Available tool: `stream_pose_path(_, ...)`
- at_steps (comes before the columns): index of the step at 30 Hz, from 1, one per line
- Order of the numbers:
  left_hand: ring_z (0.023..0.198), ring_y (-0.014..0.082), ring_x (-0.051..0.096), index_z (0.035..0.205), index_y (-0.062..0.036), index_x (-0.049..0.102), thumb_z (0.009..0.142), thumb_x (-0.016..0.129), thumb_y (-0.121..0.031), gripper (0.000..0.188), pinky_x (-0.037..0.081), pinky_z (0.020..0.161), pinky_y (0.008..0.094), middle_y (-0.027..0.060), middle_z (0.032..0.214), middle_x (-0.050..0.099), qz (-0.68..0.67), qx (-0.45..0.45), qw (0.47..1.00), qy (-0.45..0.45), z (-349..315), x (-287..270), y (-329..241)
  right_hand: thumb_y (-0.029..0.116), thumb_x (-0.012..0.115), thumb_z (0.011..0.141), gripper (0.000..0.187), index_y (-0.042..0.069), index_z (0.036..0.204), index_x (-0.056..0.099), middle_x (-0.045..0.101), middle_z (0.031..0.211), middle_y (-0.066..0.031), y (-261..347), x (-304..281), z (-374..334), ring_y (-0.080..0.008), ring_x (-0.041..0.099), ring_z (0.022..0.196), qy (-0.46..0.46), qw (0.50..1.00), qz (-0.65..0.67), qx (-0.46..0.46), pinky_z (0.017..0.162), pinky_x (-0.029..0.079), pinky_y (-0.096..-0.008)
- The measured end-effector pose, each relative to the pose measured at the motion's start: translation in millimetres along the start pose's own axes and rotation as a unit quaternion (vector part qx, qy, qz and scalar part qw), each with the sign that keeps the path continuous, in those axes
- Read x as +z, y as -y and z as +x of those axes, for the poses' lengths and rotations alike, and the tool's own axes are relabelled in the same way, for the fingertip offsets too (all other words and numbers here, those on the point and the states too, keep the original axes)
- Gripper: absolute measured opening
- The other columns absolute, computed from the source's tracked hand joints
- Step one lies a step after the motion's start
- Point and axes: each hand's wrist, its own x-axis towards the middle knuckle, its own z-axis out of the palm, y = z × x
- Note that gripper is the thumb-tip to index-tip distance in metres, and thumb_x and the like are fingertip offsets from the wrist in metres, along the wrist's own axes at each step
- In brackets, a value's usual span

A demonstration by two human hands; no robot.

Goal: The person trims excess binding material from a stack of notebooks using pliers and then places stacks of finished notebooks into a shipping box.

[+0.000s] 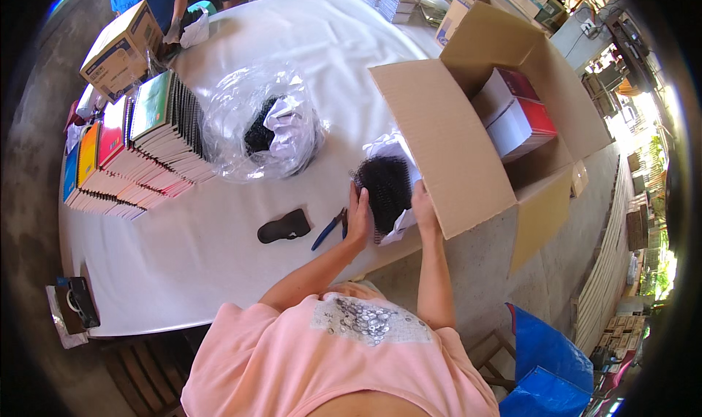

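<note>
A bundle of black spiral binding coils (pixel 385 186), partly wrapped in white paper (pixel 398 230), lies on the table in front of me. My left hand (pixel 357 216) presses along its left side, fingers pointing away from me. On the other side my right hand (pixel 423 206) holds the bundle at the paper's edge, its fingertips partly hidden. Blue-handled pliers (pixel 326 232) lie just left of my left hand. Farther left is a flat dark object (pixel 284 227), its kind unclear. More black coils (pixel 259 130) and crumpled white paper sit in a clear plastic bag (pixel 227 135).
At right stands an open cardboard box (pixel 446 135) with red-covered books (pixel 521 121) inside; its flap reaches close to my right hand. Stacks of spiral notebooks (pixel 157 121) fill the table's left side. Another person (pixel 157 0) stands at the far left beside a carton (pixel 121 51).
</note>
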Motion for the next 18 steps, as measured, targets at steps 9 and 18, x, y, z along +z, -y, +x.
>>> stream_pose_path(9,0.125,0.0283,0.035,0.143,-0.0030,0.007,0.061,0.068,-0.003,0.102,0.029,0.105,0.0336,0.0184,0.143,0.018,-0.059,-0.024,0.998,0.016,34,42,-17,0.016,0.053,0.083,0.025,0.001,0.099,0.065,0.065,0.093,-0.0181,15,7,35,-0.0327,0.062,0.087,0.037,0.994,0.020,-0.102,0.078,0.047,-0.0394)
stream_pose_path(18,0.126,0.0242,0.030,0.145,-0.0107,0.009,0.075,0.056,-0.020,0.085,0.023,0.105,0.0354,0.0130,0.145,0.019,-0.017,-0.121,0.992,0.013,29,0,-42,0.023,0.061,0.081,0.040,0.011,0.120,0.057,0.049,0.123,-0.0185,8,-40,-63,-0.0349,0.051,0.107,0.034,0.996,0.066,-0.040,0.091,0.040,-0.0427)
